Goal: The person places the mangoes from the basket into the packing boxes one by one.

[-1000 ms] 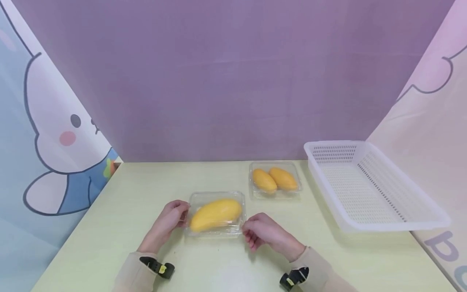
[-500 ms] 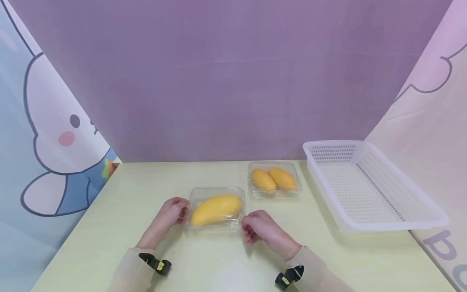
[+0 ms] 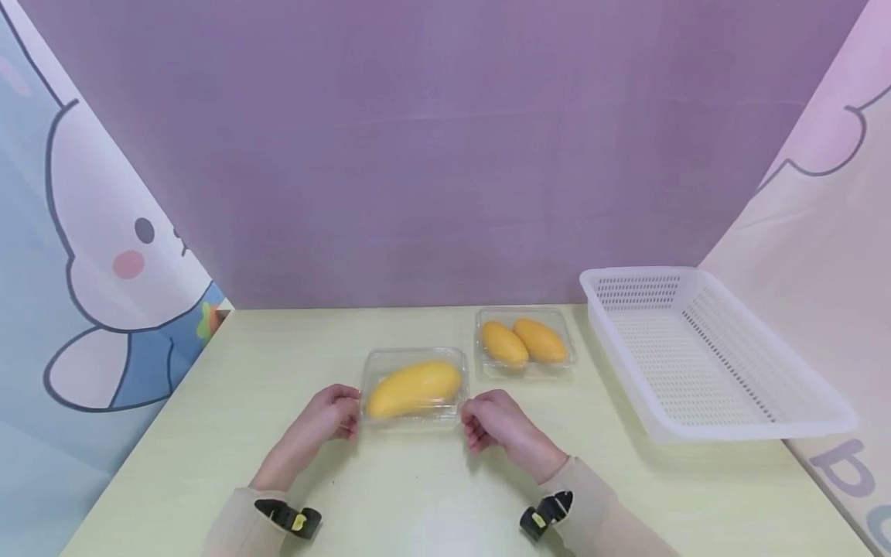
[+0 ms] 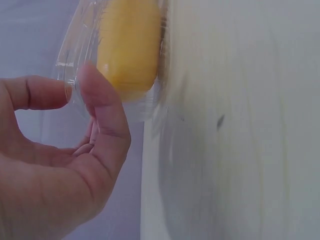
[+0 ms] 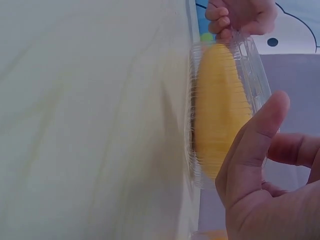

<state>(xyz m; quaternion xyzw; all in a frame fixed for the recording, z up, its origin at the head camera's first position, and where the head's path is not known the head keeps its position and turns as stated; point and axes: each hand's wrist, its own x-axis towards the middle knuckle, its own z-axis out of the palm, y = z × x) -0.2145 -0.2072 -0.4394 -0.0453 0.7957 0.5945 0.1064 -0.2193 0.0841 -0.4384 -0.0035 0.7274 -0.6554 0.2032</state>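
A clear plastic clamshell box (image 3: 379, 357) lies in the middle of the table in the head view. One large yellow mango (image 3: 414, 389) is inside it, visible through the lid. My left hand (image 3: 329, 414) pinches the box's left edge between thumb and bent index finger (image 4: 107, 107), as the left wrist view shows. On the opposite side, my right hand (image 3: 503, 428) pinches the right edge, thumb and index finger (image 5: 252, 145) meeting at the rim. The box's near side faces me, between both hands.
Behind and to the right stands a second clear box (image 3: 529, 373) with two smaller mangoes (image 3: 524, 342). A white perforated basket (image 3: 629, 383) sits at the table's right side. A purple backdrop (image 3: 445, 170) rises behind the pale table (image 3: 418, 503).
Both hands have moved the box with the large mango a little away from me, towards the back of the table. The second box and the basket stay put.
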